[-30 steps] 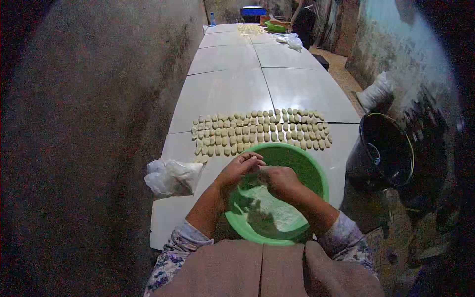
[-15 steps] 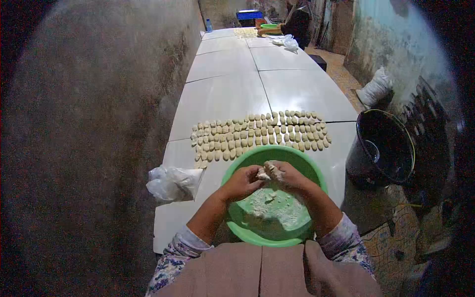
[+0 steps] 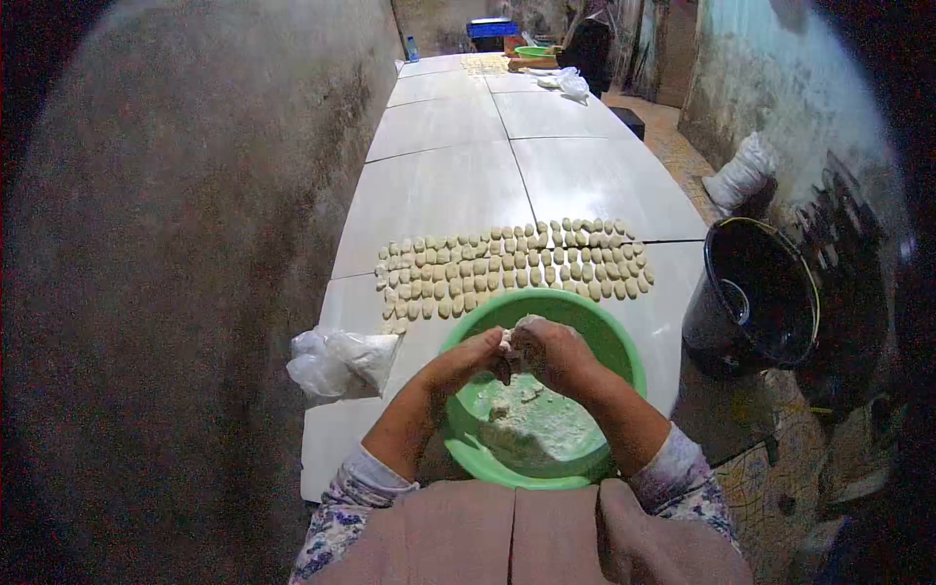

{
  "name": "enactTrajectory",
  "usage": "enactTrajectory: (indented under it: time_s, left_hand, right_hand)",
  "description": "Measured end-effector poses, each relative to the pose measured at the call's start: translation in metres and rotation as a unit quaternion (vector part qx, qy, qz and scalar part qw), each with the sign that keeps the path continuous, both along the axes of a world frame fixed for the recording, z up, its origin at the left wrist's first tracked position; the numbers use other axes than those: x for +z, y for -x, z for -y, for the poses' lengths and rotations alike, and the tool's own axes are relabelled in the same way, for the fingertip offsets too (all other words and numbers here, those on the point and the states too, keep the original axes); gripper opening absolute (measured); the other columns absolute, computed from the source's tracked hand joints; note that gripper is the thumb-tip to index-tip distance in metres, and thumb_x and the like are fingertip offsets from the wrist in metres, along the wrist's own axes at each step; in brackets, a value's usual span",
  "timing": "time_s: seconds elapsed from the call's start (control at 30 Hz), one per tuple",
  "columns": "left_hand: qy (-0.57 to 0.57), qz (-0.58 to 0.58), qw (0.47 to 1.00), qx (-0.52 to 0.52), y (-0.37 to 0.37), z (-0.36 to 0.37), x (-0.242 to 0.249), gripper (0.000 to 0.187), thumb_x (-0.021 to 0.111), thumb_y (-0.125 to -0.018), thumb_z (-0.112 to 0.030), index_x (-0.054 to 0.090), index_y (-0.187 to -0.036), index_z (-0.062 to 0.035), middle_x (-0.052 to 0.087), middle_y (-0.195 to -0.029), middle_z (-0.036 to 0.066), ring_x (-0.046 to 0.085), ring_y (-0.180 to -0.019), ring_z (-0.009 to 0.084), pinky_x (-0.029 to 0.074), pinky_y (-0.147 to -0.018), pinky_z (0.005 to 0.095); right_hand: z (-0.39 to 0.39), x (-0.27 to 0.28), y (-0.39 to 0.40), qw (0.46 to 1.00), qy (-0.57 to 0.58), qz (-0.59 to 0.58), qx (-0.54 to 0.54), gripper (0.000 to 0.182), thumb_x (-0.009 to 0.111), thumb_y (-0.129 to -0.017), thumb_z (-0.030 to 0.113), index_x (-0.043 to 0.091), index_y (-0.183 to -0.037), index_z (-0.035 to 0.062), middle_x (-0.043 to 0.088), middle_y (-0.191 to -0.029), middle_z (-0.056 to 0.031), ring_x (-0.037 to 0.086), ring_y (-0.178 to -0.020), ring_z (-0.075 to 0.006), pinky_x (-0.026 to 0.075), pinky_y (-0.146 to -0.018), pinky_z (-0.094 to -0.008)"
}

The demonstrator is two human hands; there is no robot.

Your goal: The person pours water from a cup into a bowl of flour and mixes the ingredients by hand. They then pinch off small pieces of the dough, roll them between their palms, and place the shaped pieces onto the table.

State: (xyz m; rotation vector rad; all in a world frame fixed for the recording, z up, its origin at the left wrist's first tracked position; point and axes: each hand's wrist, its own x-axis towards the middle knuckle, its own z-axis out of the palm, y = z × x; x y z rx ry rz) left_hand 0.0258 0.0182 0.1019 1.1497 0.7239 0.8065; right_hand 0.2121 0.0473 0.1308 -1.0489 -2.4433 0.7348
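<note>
Over a green basin (image 3: pixel 624 341) my two hands come together near its far side. My left hand (image 3: pixel 475 359) is closed, its fingertips pinched on a small whitish piece of dough (image 3: pixel 506 339). Closed at the same spot is my right hand (image 3: pixel 554 353), its curled fingers hiding most of what they grip. White flour (image 3: pixel 556 424) with small lumps lies in the basin below. Beyond the rim, rows of small oval dough pieces (image 3: pixel 478 265) cover part of the white tabletop (image 3: pixel 439 195).
A clear plastic bag of white powder (image 3: pixel 341 363) lies at the table's left edge. To the right stands a black bucket (image 3: pixel 751 292). A white sack (image 3: pixel 743 174) leans by the wall. Another person (image 3: pixel 585 54) works at the far end beside another green basin (image 3: pixel 531 52).
My hands have turned and drawn closer together over the basin. The right fingers now curl further over the dough, and a lump shows in the flour beneath my left hand.
</note>
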Motion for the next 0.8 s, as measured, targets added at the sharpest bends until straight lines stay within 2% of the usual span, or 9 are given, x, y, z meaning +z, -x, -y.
enactTrajectory:
  time_s: [0.07,0.13,0.23,0.4,0.53,0.57,0.67,0.73,0.8]
  left_hand:
    - [-0.067,-0.124,0.990,-0.018,0.001,-0.003,0.000,0.037,0.038,-0.094,-0.034,0.050,-0.107,-0.0024,0.056,-0.087,0.005,0.051,-0.072,0.0136,0.044,-0.066,0.0272]
    - [-0.016,-0.112,0.993,0.024,-0.006,-0.001,-0.004,0.033,0.039,-0.094,-0.033,0.053,-0.100,-0.0032,0.055,-0.080,0.005,0.048,-0.067,0.0125,0.043,-0.063,0.0262]
    - [-0.065,-0.270,0.956,0.093,-0.005,-0.007,-0.018,0.024,0.043,-0.093,-0.027,0.055,-0.091,-0.0056,0.051,-0.068,0.001,0.045,-0.061,0.0103,0.039,-0.057,0.0262]
    - [-0.050,-0.290,0.948,0.119,-0.002,-0.013,-0.029,0.026,0.043,-0.093,-0.030,0.053,-0.086,-0.0063,0.050,-0.068,0.000,0.045,-0.061,0.0093,0.039,-0.055,0.0264]
    - [-0.025,-0.206,0.976,0.064,0.004,-0.016,-0.021,0.035,0.036,-0.095,-0.037,0.052,-0.085,-0.0079,0.051,-0.071,0.001,0.045,-0.065,0.0083,0.039,-0.058,0.0250]
    - [-0.011,-0.192,0.979,0.074,-0.001,-0.012,-0.019,0.049,0.026,-0.095,-0.048,0.053,-0.086,-0.0083,0.051,-0.072,0.000,0.045,-0.066,0.0086,0.039,-0.059,0.0243]
    - [-0.034,-0.187,0.980,0.053,-0.001,-0.006,-0.007,0.063,0.018,-0.091,-0.059,0.055,-0.090,-0.0074,0.052,-0.073,0.001,0.046,-0.064,0.0098,0.039,-0.059,0.0240]
    - [0.014,-0.153,0.988,0.029,0.003,-0.011,-0.020,0.070,0.014,-0.088,-0.063,0.056,-0.097,-0.0067,0.054,-0.074,0.001,0.047,-0.064,0.0110,0.041,-0.060,0.0243]
    - [0.018,-0.217,0.975,0.034,0.002,-0.007,-0.010,0.071,0.015,-0.088,-0.063,0.056,-0.098,-0.0061,0.054,-0.075,0.002,0.048,-0.065,0.0114,0.041,-0.062,0.0244]
  right_hand:
    - [0.005,0.006,0.002,0.998,-0.032,0.059,0.010,0.017,0.055,-0.079,0.019,0.057,-0.090,0.0057,0.058,-0.089,-0.0184,0.060,-0.082,-0.0361,0.047,-0.069,-0.0443]
    - [0.012,0.007,0.002,0.990,-0.133,0.033,-0.012,0.017,0.061,-0.075,0.014,0.056,-0.089,0.0054,0.058,-0.091,-0.0144,0.059,-0.082,-0.0344,0.047,-0.069,-0.0427]
    - [0.009,0.000,0.000,0.991,-0.125,0.040,-0.009,0.017,0.058,-0.074,0.013,0.055,-0.088,0.0037,0.058,-0.089,-0.0172,0.058,-0.080,-0.0370,0.048,-0.068,-0.0437]
    - [0.001,-0.013,-0.011,0.974,-0.040,0.225,0.008,0.014,0.055,-0.070,0.005,0.056,-0.083,0.0004,0.058,-0.088,-0.0191,0.059,-0.081,-0.0376,0.048,-0.070,-0.0447]
    - [0.006,-0.007,-0.007,0.989,-0.035,0.140,-0.027,0.022,0.059,-0.073,0.012,0.054,-0.092,0.0008,0.057,-0.091,-0.0178,0.057,-0.089,-0.0359,0.046,-0.077,-0.0450]
    - [0.005,-0.013,-0.006,0.993,-0.054,0.105,-0.029,0.030,0.063,-0.076,0.024,0.053,-0.094,0.0032,0.057,-0.089,-0.0169,0.057,-0.087,-0.0357,0.046,-0.074,-0.0447]
    - [0.008,-0.002,-0.005,0.994,-0.030,0.101,-0.039,0.034,0.063,-0.077,0.034,0.054,-0.092,0.0053,0.056,-0.090,-0.0167,0.057,-0.084,-0.0356,0.046,-0.071,-0.0447]
    - [0.007,-0.004,-0.004,0.993,-0.048,0.091,-0.049,0.028,0.063,-0.076,0.031,0.054,-0.087,0.0060,0.058,-0.086,-0.0164,0.059,-0.079,-0.0356,0.046,-0.067,-0.0448]
    - [0.006,-0.003,-0.003,0.991,-0.045,0.119,-0.035,0.020,0.061,-0.076,0.024,0.055,-0.082,0.0059,0.059,-0.079,-0.0156,0.059,-0.074,-0.0358,0.046,-0.063,-0.0449]
